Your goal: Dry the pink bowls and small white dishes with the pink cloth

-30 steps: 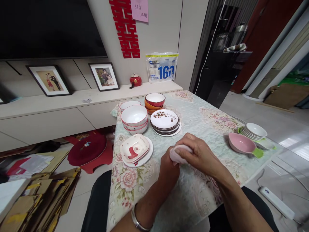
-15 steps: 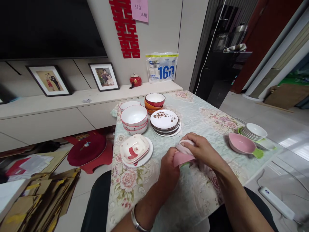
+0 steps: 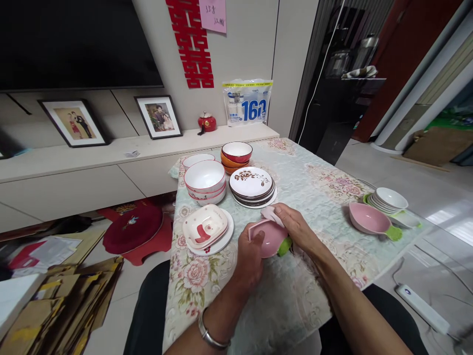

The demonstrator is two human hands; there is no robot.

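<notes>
Over the near part of the table, a pink bowl with a green leaf-shaped handle (image 3: 271, 241) is tilted so that its inside faces me. My left hand (image 3: 251, 256) grips its left rim, thumb inside. A pale cloth (image 3: 272, 215) is pinched in my right hand (image 3: 295, 222) and pressed against the far rim. Left of the hands, a square bear-patterned dish (image 3: 206, 226) rests on a white plate (image 3: 224, 240). Beyond them stands a stack of brown-flowered plates (image 3: 251, 182).
White red-rimmed bowls (image 3: 205, 177) and orange and red bowls (image 3: 236, 154) are stacked at the back. A second pink bowl (image 3: 369, 218) sits by small white bowls (image 3: 391, 198) near the table's right edge. A red stool (image 3: 135, 229) and flattened cardboard (image 3: 66, 305) lie left.
The pink bowl has turned, so its inside and green handle now show. Both hands have shifted slightly left, and the cloth has moved to the bowl's far rim.
</notes>
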